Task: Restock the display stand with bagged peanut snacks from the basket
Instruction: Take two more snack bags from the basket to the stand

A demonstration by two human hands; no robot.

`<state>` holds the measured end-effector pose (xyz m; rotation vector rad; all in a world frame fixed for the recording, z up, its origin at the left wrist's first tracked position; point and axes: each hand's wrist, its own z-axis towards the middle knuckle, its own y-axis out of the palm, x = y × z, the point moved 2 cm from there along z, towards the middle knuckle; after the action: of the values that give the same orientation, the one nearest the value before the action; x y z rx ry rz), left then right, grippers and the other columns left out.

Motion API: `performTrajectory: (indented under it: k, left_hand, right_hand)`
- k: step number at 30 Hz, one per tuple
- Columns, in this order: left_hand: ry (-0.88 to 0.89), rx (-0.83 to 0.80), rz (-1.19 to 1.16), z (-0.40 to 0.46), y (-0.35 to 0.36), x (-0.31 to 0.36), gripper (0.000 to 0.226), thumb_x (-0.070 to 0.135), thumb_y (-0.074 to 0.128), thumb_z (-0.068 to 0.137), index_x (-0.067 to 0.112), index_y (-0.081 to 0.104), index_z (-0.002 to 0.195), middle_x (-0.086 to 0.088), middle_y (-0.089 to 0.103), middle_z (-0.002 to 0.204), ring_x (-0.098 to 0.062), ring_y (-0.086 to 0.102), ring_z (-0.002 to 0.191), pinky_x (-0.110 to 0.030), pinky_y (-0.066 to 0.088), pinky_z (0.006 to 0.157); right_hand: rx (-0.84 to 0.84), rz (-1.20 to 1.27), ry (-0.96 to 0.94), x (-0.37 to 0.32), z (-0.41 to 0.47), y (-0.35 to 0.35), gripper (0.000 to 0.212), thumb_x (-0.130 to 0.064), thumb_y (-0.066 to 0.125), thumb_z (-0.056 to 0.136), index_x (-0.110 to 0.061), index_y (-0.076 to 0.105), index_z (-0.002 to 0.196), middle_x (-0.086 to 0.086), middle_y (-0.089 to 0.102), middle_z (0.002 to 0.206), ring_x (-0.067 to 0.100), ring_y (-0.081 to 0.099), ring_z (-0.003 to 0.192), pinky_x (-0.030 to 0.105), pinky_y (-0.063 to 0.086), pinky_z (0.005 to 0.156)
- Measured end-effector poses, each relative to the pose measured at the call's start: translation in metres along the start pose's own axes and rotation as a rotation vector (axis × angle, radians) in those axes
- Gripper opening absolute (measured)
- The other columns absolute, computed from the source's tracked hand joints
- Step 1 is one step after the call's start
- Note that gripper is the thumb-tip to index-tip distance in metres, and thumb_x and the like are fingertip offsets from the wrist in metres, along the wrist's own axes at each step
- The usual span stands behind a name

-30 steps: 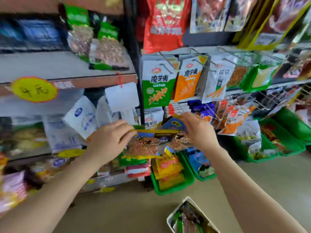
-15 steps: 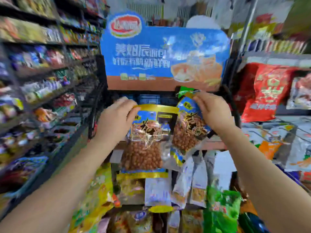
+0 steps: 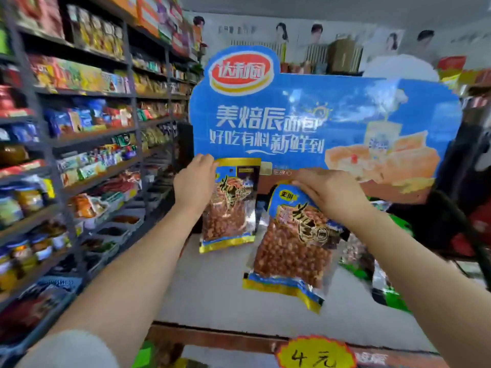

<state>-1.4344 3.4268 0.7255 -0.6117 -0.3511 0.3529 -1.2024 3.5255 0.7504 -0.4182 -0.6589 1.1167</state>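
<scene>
Two clear bags of red-skinned peanuts with blue and gold trim hang from my hands over the display stand's top shelf (image 3: 212, 293), a pale flat surface. My left hand (image 3: 195, 183) grips the top left corner of the left peanut bag (image 3: 229, 208), which hangs upright near the back of the shelf. My right hand (image 3: 328, 192) pinches the top of the right peanut bag (image 3: 292, 248), tilted and nearer to me. The basket is out of view.
A blue cardboard header sign (image 3: 318, 123) rises behind the shelf. Long snack shelves (image 3: 87, 134) run along the left. Green bags (image 3: 393, 296) lie at the shelf's right side. A yellow price tag (image 3: 314, 354) hangs on the shelf's front edge.
The view rose from the lower racks to the stand's top shelf. Both hands lifted the bags up and spread them apart, one bag in each hand.
</scene>
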Motion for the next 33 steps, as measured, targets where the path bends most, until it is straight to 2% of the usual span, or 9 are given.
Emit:
performTrajectory:
  k: [2, 6, 10, 13, 16, 20, 24, 27, 33]
  left_hand:
    - [0.004, -0.071, 0.042, 0.014, 0.024, -0.005, 0.027, 0.022, 0.040, 0.098, 0.000, 0.055, 0.099, -0.019, 0.058, 0.099, -0.041, 0.060, 0.083, -0.044, 0.040, 0.059]
    - [0.111, -0.136, 0.060, 0.033, 0.037, -0.020, 0.024, 0.022, 0.043, 0.097, 0.001, 0.054, 0.097, -0.020, 0.060, 0.095, -0.038, 0.057, 0.090, -0.046, 0.045, 0.066]
    - [0.139, -0.117, 0.018, 0.032, 0.023, -0.036, 0.028, 0.023, 0.053, 0.092, 0.006, 0.051, 0.114, -0.015, 0.055, 0.114, -0.033, 0.054, 0.103, -0.043, 0.046, 0.073]
    - [0.306, -0.010, 0.103, 0.017, 0.010, -0.045, 0.019, 0.012, 0.062, 0.084, 0.002, 0.060, 0.100, -0.019, 0.058, 0.101, -0.038, 0.058, 0.088, -0.042, 0.049, 0.067]
    - [0.425, -0.049, 0.111, -0.012, 0.001, -0.050, 0.020, 0.018, 0.047, 0.084, 0.006, 0.062, 0.089, -0.012, 0.063, 0.084, -0.031, 0.061, 0.073, -0.034, 0.048, 0.053]
    - [0.521, -0.227, 0.017, -0.049, -0.004, -0.060, 0.034, 0.029, 0.031, 0.081, 0.012, 0.059, 0.074, -0.003, 0.064, 0.059, -0.028, 0.061, 0.049, -0.030, 0.043, 0.042]
    - [0.694, -0.315, -0.059, -0.078, -0.009, -0.051, 0.032, 0.027, 0.034, 0.079, 0.010, 0.056, 0.062, -0.007, 0.058, 0.054, -0.030, 0.059, 0.046, -0.032, 0.042, 0.039]
    - [0.812, -0.366, -0.142, -0.108, -0.013, -0.027, 0.035, 0.032, 0.031, 0.079, 0.011, 0.055, 0.064, -0.005, 0.059, 0.057, -0.029, 0.060, 0.047, -0.029, 0.040, 0.035]
    - [1.025, -0.293, -0.411, -0.167, -0.045, 0.058, 0.035, 0.025, 0.035, 0.084, 0.011, 0.056, 0.060, -0.006, 0.052, 0.045, -0.027, 0.050, 0.035, -0.024, 0.034, 0.032]
  right_hand:
    - [-0.061, -0.078, -0.107, -0.001, 0.010, 0.027, 0.008, -0.022, 0.052, 0.086, -0.016, 0.057, 0.084, 0.009, 0.058, 0.056, 0.026, 0.055, 0.044, 0.024, 0.038, 0.037]
    - [-0.177, -0.084, -0.159, -0.008, 0.026, 0.087, 0.031, -0.009, 0.075, 0.071, -0.019, 0.052, 0.088, 0.004, 0.052, 0.056, 0.026, 0.049, 0.038, 0.026, 0.036, 0.031]
    - [-0.170, -0.144, -0.122, -0.020, 0.052, 0.122, 0.019, -0.015, 0.077, 0.074, -0.013, 0.059, 0.080, -0.001, 0.041, 0.049, 0.023, 0.044, 0.033, 0.022, 0.030, 0.031]
    - [-0.164, -0.233, -0.062, -0.018, 0.060, 0.136, 0.021, -0.025, 0.074, 0.078, -0.013, 0.058, 0.073, -0.001, 0.051, 0.048, 0.023, 0.049, 0.037, 0.023, 0.030, 0.036]
    - [-0.202, -0.300, -0.002, -0.023, 0.060, 0.134, 0.024, -0.031, 0.074, 0.075, -0.011, 0.063, 0.080, 0.005, 0.064, 0.066, 0.025, 0.063, 0.058, 0.028, 0.049, 0.053]
    - [-0.228, -0.304, 0.163, -0.044, 0.041, 0.118, 0.031, -0.030, 0.067, 0.076, -0.006, 0.063, 0.096, 0.015, 0.068, 0.093, 0.033, 0.066, 0.084, 0.038, 0.054, 0.069]
    - [-0.260, -0.267, 0.304, -0.077, -0.006, 0.084, 0.025, -0.024, 0.065, 0.076, -0.004, 0.063, 0.091, 0.017, 0.066, 0.083, 0.036, 0.066, 0.074, 0.037, 0.052, 0.057]
    - [-0.302, -0.202, 0.450, -0.102, -0.050, 0.047, 0.022, -0.021, 0.061, 0.084, -0.001, 0.062, 0.093, 0.020, 0.067, 0.085, 0.038, 0.065, 0.081, 0.040, 0.050, 0.058]
    - [-0.269, -0.202, 0.799, -0.136, -0.160, -0.062, 0.040, -0.040, 0.036, 0.087, -0.009, 0.061, 0.092, 0.010, 0.069, 0.074, 0.035, 0.064, 0.063, 0.034, 0.043, 0.048]
